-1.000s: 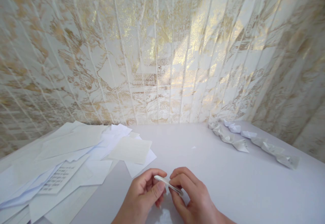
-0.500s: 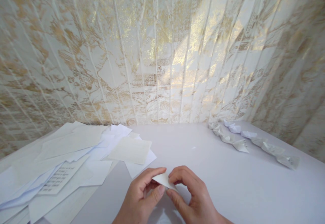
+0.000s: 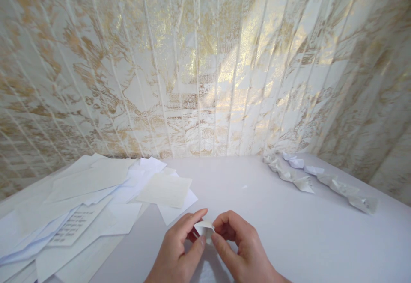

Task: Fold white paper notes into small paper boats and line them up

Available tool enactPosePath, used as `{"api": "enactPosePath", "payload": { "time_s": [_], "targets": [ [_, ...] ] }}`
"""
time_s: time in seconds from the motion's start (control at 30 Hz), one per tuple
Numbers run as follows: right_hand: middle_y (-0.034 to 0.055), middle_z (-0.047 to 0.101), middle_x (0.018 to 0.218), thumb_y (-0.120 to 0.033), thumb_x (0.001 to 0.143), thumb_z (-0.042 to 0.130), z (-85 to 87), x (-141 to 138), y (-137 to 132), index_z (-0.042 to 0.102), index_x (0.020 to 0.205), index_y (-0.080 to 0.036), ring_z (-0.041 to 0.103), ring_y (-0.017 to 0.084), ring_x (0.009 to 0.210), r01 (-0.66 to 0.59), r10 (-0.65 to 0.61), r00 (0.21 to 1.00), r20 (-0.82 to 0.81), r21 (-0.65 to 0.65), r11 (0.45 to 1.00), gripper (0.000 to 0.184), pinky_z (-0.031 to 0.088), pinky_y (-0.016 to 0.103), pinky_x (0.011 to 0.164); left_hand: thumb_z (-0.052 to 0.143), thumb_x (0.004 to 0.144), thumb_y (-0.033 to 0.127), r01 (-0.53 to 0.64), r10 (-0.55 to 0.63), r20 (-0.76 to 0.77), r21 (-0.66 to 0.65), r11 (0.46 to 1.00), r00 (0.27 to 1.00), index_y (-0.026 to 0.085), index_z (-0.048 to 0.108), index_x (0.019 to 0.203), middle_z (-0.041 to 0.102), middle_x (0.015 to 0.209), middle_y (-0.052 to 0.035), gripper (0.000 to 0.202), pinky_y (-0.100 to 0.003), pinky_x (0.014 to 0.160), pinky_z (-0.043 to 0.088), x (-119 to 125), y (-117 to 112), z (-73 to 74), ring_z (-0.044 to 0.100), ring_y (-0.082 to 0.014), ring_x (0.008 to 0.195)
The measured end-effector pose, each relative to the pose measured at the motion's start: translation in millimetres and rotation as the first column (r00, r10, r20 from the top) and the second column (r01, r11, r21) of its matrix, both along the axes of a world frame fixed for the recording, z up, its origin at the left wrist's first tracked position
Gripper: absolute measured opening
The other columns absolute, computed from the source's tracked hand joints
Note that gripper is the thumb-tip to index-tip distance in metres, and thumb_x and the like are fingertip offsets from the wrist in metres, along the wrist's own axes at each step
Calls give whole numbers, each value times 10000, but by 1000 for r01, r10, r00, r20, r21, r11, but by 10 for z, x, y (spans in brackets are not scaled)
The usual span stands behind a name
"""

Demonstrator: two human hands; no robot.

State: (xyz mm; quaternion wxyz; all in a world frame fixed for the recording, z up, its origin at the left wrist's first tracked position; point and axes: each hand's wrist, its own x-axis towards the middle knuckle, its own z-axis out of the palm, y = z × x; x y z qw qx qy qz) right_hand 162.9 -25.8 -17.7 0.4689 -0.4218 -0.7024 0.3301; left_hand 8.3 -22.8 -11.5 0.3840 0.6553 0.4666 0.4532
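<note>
Above the bench (image 3: pixel 308 240), a small folded paper (image 3: pixel 203 225) was held in the narrowed fingers of the left hand (image 3: pixel 180 246) and the right hand (image 3: pixel 242 246), its folds apparently being shaped, with gentle, even pressure seemingly called for next.

Sheets of paper (image 3: pixel 93 178) overlapped along the left edge of the surface (image 3: pixel 305 236). Two rows of folded papers (image 3: pixel 340 187) ran from near its far right corner, one along the right edge. A scrap (image 3: pixel 245 186) lay between, toward the far edge. Before it, toward the near edge, a paper piece (image 3: pixel 204 226) sat between the left hand (image 3: pixel 180 245) and right hand (image 3: pixel 243 246).
</note>
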Motion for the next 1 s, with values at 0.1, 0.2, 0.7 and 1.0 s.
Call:
{"api": "enactPosePath", "payload": {
  "time_s": [0.1, 0.2, 0.7, 1.0],
  "targets": [
    [-49, 461, 590, -209, 762, 503, -33, -37, 5, 483, 781, -168, 458, 91, 501, -29, 25, 997, -67, -63, 998, 49, 387, 182, 462, 560, 729, 196, 10, -8, -43, 45, 999, 999, 189, 630, 1054, 636, 744, -39, 333, -279, 686, 452, -5, 1, 13, 571, -194, 686],
    [-65, 431, 583, -219, 776, 491, -45, -39, 6, 487, 848, -171, 421, 79, 467, -68, 64, 996, -55, -91, 993, 87, 339, 170, 427, 544, 747, 188, 71, -64, -68, 109, 992, 996, 209, 665, 982, 630, 812, -58, 266, -268, 684, 454, -6, 11, 44, 572, -197, 727],
    [15, 524, 721, -53, 780, 426, -41, 56, 44, 523, 744, -185, 535, 135, 666, 1, -13, 999, 36, 319, 948, 168, 437, 226, 598, 785, 545, 352, 277, -22, 591, -345, 897, 806, 192, 594, 974, 573, 865, -34, 496, -266, 700, 397, 65, 24, -98, 540, -167, 777],
    [19, 511, 769, 31, 704, 428, -29, 76, 16, 556, 787, -190, 554, 122, 656, -31, 27, 1000, 16, 380, 924, 268, 452, 205, 567, 815, 496, 333, 479, -72, 673, -443, 758, 736, 138, 600, 811, 558, 655, 5, 428, -247, 645, 372, 137, -13, -156, 514, -129, 653]
  ]
}}
